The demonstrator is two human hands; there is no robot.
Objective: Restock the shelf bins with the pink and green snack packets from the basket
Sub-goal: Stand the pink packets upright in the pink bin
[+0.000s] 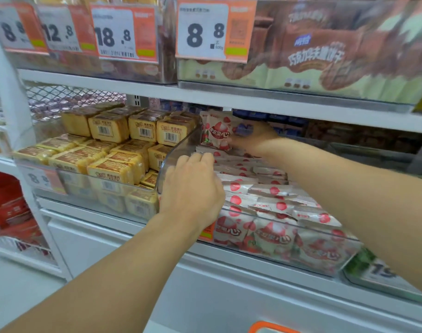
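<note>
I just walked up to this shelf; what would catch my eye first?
Two bare arms reach into a clear bin of pink snack packets at centre. The right hand holds one upright pink packet at the back, while the left hand rests on the rows. Big price tags hang above, and yellow cake packs sit left.

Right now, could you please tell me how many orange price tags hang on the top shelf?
4 on the top shelf: the 8.8 tag at far left, the 12.8 tag, the 18.8 tag, and another 8.8 tag right of centre. More may lie out of view.
</note>
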